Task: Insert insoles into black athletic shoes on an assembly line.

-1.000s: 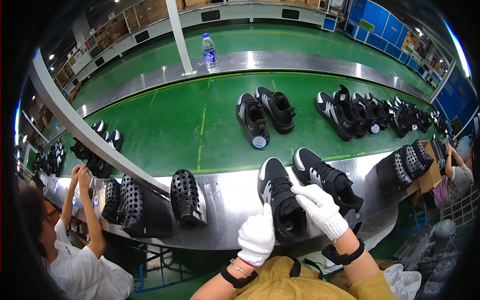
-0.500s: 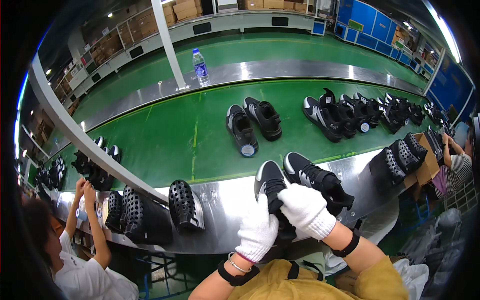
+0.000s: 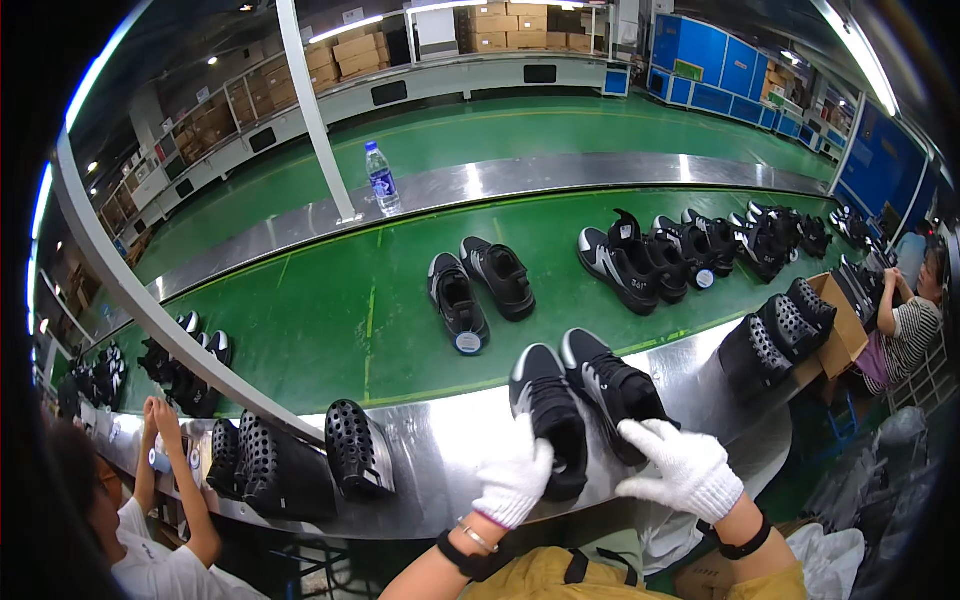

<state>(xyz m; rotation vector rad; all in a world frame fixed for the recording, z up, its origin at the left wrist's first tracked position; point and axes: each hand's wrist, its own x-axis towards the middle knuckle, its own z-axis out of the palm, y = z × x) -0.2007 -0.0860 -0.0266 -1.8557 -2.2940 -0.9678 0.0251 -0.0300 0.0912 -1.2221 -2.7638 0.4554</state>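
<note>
A left shoe [image 3: 540,390] and a right shoe [image 3: 606,378], both black with smooth silver toe edges and laced uppers, are found on the polished metal counter [image 3: 450,450], toes at its far edge, heels toward its near edge. The left hand [image 3: 513,478], gloved in white knit, is laid against the left shoe's side; whether a grip is applied cannot be told. The right hand [image 3: 685,468], likewise gloved, is held with fingers spread beside the right shoe's heel. Leftward along the counter, a rounded, perforated black shell [image 3: 350,440] is placed. Beyond the far edge, the green surface [image 3: 330,330] is partly blocked from view by a slanted white post [image 3: 150,308].
</note>
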